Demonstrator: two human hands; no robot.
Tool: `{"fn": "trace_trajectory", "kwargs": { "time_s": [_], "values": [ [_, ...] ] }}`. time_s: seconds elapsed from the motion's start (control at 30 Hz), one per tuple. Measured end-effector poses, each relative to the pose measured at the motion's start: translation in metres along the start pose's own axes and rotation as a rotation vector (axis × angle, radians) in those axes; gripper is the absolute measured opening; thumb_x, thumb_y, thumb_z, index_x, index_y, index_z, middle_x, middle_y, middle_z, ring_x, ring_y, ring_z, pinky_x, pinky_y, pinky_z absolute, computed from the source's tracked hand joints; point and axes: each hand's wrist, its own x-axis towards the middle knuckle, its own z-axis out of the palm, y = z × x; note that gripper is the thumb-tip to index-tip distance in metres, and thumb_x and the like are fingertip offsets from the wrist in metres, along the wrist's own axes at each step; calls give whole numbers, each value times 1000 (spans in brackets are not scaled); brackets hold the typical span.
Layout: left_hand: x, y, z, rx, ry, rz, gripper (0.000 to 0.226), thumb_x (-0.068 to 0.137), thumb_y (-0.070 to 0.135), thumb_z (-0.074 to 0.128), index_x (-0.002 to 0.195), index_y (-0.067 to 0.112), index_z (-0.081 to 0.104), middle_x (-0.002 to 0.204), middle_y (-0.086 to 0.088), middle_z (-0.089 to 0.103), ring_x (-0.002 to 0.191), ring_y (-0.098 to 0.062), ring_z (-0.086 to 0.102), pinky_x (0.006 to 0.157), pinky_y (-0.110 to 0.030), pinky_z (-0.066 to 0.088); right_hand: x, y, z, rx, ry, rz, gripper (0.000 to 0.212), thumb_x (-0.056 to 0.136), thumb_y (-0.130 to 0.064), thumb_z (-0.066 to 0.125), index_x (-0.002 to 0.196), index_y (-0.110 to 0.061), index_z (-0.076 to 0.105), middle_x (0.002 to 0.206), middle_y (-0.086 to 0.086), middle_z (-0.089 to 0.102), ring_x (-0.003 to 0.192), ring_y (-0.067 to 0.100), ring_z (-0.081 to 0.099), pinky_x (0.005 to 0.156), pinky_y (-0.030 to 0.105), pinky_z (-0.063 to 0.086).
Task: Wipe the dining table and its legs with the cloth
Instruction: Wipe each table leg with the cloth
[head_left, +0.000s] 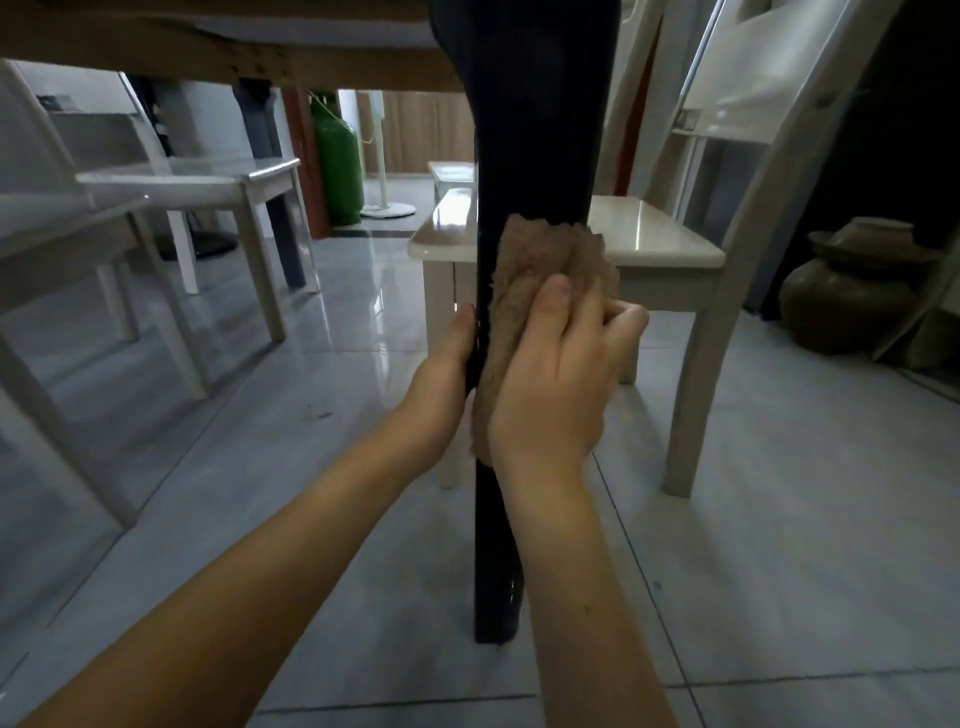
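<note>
Cloth (535, 260), brown, fuzzy: pressed against the front of the dark table leg (540, 130) at mid-height, held there by the right hand (556, 384), fingers curled round cloth and leg. Leg gripped at its left edge by the left hand (444, 374), thumb laid along it, remaining fingers hidden behind. Cream chair (654, 234) stood just behind.

No text, number, brand or sign can be read anywhere in this view. A small grey patch (688, 120) on the back rail of the cream chair (654, 234) at the right may be a sticker, but it is too blurred to make out any lettering. The green gas cylinder (338, 156) by the far wall shows no markings that can be read at this size.
</note>
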Motion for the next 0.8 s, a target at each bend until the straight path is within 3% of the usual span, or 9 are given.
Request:
{"fn": "trace_trajectory", "kwargs": {
  "time_s": [0.07,0.13,0.23,0.33,0.43,0.5,0.63,0.7,0.8],
  "values": [
    [-1,2,1,-38,9,1,40,103,37,27,105,24,65,105,5,70,111,-12,61,108,-35,41,1,14,5,-212,89,-152,43,98,-39,32,118,-10,56,104,-4,43,83,7,45,63,13,34],
    [-1,2,2,-40,26,-9,38,102,38,29,95,31,65,97,13,70,105,-7,62,109,-35,39,-10,44,4,-172,120,-124,43,99,-35,31,115,-5,57,101,0,48,82,9,47,63,12,33],
    [-1,0,3,-32,53,-25,33,101,40,31,87,34,61,96,14,65,103,-7,59,113,-39,34,-46,100,-1,31,114,79,32,99,-35,30,97,-13,52,88,2,55,76,10,53,64,23,42],
    [0,-1,2,40,57,-35,31,101,41,29,91,39,58,103,14,62,112,-13,56,113,-45,32,-94,149,-11,84,80,304,20,97,-25,30,86,-24,47,80,7,56,68,3,56,61,16,45],
    [0,-2,0,66,37,-15,38,101,44,26,90,45,62,107,17,62,121,-17,53,114,-47,30,-122,173,-20,98,70,589,20,103,-15,32,92,-19,48,96,16,62,80,15,62,63,14,49],
    [-2,-2,0,55,38,-3,36,101,43,26,93,43,60,112,13,62,122,-18,53,113,-47,31,-124,176,-22,135,105,719,19,104,-14,31,98,-10,49,102,13,62,79,6,61,57,8,44],
    [-2,1,3,79,67,29,28,101,40,30,96,37,58,111,7,63,115,-19,56,109,-48,37,-119,174,-19,237,107,753,30,105,-20,33,103,0,55,87,20,63,70,13,64,54,13,49],
    [-3,1,4,51,91,33,27,100,39,33,93,37,59,105,9,65,112,-18,58,107,-46,40,-117,173,-18,258,104,781,31,104,-22,35,107,2,54,90,16,63,68,1,64,59,18,54],
    [-10,-11,5,22,115,89,32,102,35,33,92,37,63,99,15,69,107,-11,62,103,-38,45,-120,166,-21,280,113,810,23,104,-16,36,111,-3,54,101,11,59,72,-12,59,60,5,46]
  ]
}}
